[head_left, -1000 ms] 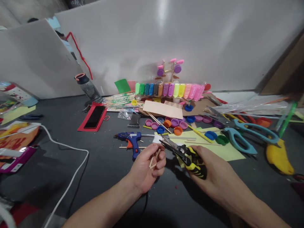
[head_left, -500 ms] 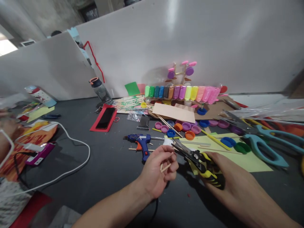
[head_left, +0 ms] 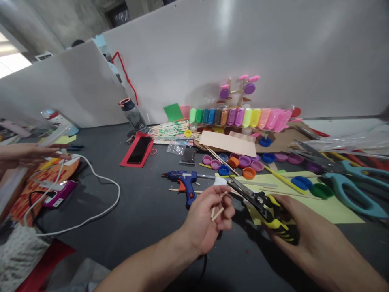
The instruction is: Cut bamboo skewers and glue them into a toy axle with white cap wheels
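My left hand [head_left: 209,221] is closed around short pieces of wooden stick [head_left: 217,213], its palm turned up and fingers curled. Another thin stick end sits between the thumb and fingertips. In my right hand [head_left: 306,235] are black-and-yellow snips [head_left: 264,205], gripped by the handles. Their blades are parted and point toward the left fingertips. A blue glue gun [head_left: 187,182] lies on the dark table just beyond my left hand. Pale yellow paper [head_left: 331,211] is spread behind the snips, with sticks and small coloured lids on it.
Large scissors [head_left: 349,190] lie at the right. Coloured clay packs [head_left: 240,117] line the white partition [head_left: 273,48], before a small stick model [head_left: 240,89]. A phone [head_left: 139,149] rests on red paper. At left, a co-worker's hand [head_left: 27,156] is above orange paper and a white cable [head_left: 117,194].
The view has swung slightly left, so things appear further right. My hands keep their holds. The co-worker's hand has come further into view, with a long translucent strip near it.
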### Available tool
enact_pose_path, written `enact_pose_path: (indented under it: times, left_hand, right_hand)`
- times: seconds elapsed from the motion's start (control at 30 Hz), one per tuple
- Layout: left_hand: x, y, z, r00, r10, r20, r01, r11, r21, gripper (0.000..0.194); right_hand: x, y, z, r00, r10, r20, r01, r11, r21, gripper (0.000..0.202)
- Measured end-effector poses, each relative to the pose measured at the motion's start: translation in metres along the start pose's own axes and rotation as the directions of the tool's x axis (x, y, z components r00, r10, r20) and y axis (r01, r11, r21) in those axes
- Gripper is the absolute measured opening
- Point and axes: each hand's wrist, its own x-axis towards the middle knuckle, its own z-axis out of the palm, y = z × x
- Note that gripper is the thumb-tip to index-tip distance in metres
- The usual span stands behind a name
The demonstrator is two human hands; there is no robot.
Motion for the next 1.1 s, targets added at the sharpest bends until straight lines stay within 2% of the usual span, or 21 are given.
enact_pose_path:
  times: [0.33,0.47,0.57,0.7,0.93,1.1]
  left_hand:
    - [-0.016,0.004,0.008,0.99,0.079,0.115,-0.084,0.996,0.04,0.01]
    - [-0.021,0.003,0.006,0.979,0.094,0.179,-0.11,0.991,0.079,0.015]
    - [-0.024,0.003,0.006,0.979,0.065,0.192,-0.074,0.997,0.04,0.016]
    - [-0.027,0.004,0.01,0.979,0.018,0.203,-0.022,1.0,0.016,0.013]
    - [-0.031,0.004,0.016,0.995,0.035,0.097,-0.038,0.999,0.031,0.018]
    - [-0.032,0.003,0.013,0.988,0.003,0.156,-0.01,0.999,0.046,0.018]
  right_hand:
    - [0.002,-0.014,-0.014,0.996,0.036,0.077,-0.042,0.996,0.078,0.035]
    - [0.001,-0.021,-0.019,0.996,-0.013,0.083,0.002,0.992,0.128,0.032]
    - [-0.002,-0.025,-0.022,0.993,-0.092,0.074,0.08,0.985,0.152,0.036]
    - [-0.006,-0.027,-0.023,0.987,-0.139,0.084,0.129,0.985,0.114,0.043]
    - [-0.009,-0.03,-0.024,0.982,-0.171,0.075,0.166,0.984,0.067,0.044]
    - [-0.008,-0.031,-0.024,0.983,-0.162,0.083,0.158,0.986,0.051,0.047]
